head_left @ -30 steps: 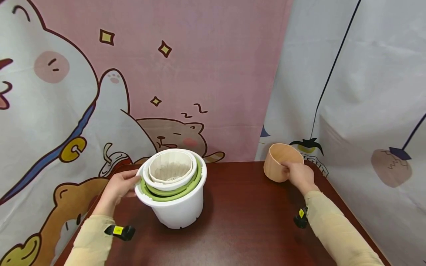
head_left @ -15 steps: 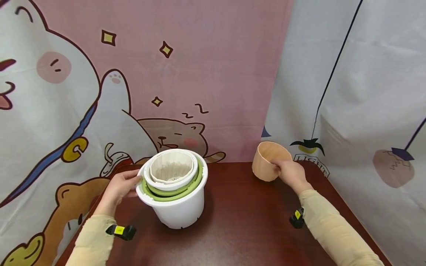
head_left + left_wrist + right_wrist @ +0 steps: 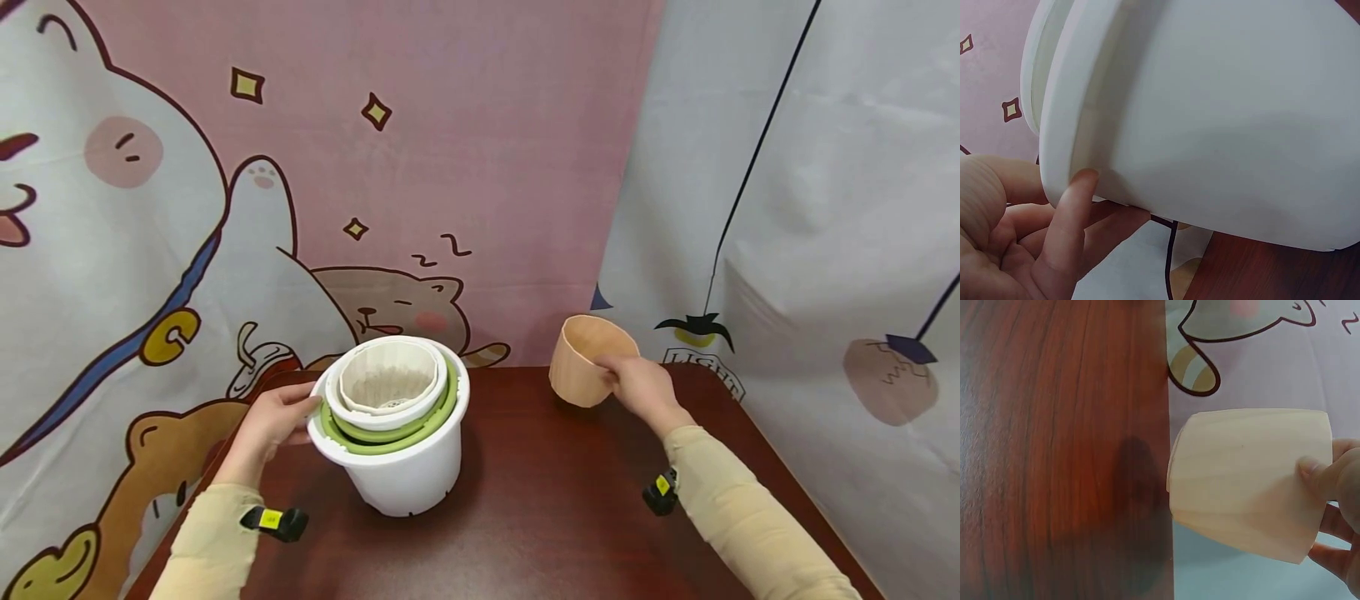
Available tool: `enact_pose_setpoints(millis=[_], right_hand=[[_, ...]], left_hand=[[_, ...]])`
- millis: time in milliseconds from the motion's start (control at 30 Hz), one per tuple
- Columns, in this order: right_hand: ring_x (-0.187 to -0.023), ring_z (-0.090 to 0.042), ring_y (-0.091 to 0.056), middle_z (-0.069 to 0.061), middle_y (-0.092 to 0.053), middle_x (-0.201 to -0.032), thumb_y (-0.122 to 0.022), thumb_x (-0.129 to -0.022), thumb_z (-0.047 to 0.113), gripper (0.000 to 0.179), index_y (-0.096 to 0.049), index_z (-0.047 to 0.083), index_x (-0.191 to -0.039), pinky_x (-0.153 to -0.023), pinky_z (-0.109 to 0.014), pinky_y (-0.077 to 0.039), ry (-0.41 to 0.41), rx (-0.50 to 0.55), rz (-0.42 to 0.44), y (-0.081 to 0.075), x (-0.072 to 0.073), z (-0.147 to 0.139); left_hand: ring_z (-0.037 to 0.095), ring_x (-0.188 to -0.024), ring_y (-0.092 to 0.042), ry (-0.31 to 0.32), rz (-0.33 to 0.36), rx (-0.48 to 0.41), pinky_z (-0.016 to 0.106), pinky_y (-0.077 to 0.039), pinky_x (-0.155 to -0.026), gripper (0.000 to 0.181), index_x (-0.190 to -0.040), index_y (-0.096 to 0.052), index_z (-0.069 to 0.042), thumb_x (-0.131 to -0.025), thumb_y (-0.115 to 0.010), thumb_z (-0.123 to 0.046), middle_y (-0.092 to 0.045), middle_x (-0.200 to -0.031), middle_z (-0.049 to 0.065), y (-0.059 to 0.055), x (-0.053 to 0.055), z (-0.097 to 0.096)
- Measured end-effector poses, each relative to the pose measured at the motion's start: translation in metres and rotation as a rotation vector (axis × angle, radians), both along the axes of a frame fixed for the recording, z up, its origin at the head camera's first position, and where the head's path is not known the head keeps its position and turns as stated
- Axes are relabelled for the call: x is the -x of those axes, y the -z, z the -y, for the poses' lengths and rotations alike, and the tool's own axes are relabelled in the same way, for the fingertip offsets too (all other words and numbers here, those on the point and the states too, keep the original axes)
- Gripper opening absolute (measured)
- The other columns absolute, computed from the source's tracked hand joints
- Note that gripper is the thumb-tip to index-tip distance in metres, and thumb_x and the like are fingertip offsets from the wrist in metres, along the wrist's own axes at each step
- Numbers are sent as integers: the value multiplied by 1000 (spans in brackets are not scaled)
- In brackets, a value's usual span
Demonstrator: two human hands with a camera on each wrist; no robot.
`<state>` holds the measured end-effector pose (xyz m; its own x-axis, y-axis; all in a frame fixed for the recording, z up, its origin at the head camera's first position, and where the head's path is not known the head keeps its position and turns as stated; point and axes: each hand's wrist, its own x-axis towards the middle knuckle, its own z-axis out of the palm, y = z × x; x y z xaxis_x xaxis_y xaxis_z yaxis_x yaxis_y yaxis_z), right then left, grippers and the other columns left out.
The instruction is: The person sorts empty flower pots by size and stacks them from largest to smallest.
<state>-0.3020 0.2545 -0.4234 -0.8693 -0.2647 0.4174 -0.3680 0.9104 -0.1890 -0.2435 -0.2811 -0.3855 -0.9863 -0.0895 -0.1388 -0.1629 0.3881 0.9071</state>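
Observation:
A large white flower pot point(image 3: 408, 475) stands on the dark red table, with green pot rims point(image 3: 447, 408) and smaller white pots point(image 3: 390, 379) nested inside it. My left hand point(image 3: 272, 419) pinches the outer pot's rim at its left side; the left wrist view shows a finger against the pot wall point(image 3: 1222, 125) just below that rim. Farther right, my right hand point(image 3: 641, 387) holds a light wood-coloured pot point(image 3: 573, 371) by its right rim, tilted slightly. In the right wrist view the thumb presses on this pot's side point(image 3: 1247, 481), and a shadow lies on the table beside it.
The wood-grain table point(image 3: 517, 508) reaches back to a pink cartoon-printed cloth point(image 3: 510, 167). A pale grey cloth point(image 3: 810, 208) hangs along the right side. A small black camera is strapped to each wrist.
My right hand has carried the wood-coloured pot leftward along the back of the table, closer to the nested pots. The left hand has stayed at the white pot's rim.

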Motion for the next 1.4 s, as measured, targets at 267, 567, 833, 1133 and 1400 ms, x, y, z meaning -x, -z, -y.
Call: enact_pose_setpoints(millis=[267,567,833,1133,1400], right_hand=[[-74,-30,-65,-7,-72,-96,-73,-87,5,23,-73,15,-108,-57,-48,-54,-47,11,-43,-9,-3,15],[-71,-27,-63,-3,-72,-94,-74,-87,6,22,-73,17,-106,-55,-44,-52,-94,26,-61,-18,-2,31],[-72,-26,-64,-2,-72,-94,-75,-85,5,21,-72,16,-103,-56,-44,-53,-141,29,-91,-29,-3,42],[-71,-28,-63,-2,-71,-90,-75,-85,5,20,-73,16,-101,-56,-46,-52,-170,52,-141,-40,-7,55],[-77,-27,-64,-3,-72,-93,-74,-87,6,20,-74,16,-104,-62,-46,-55,-196,64,-132,-53,-8,67]], left_hand=[[15,-72,-68,-1,3,-6,34,-61,-61,53,-143,-45,10,-99,-61,-16,-67,-106,19,0,0,-1],[15,-72,-67,1,2,0,34,-61,-61,52,-142,-45,9,-99,-60,-15,-67,-106,19,0,0,-1],[14,-72,-67,7,-2,-5,33,-61,-61,52,-143,-44,10,-100,-60,-15,-67,-103,16,0,0,-1],[15,-72,-67,1,3,6,35,-61,-61,53,-143,-44,9,-100,-60,-17,-67,-106,18,-1,-1,-1],[14,-72,-67,0,4,4,35,-61,-62,53,-143,-44,9,-100,-60,-17,-67,-106,18,-1,0,0]])
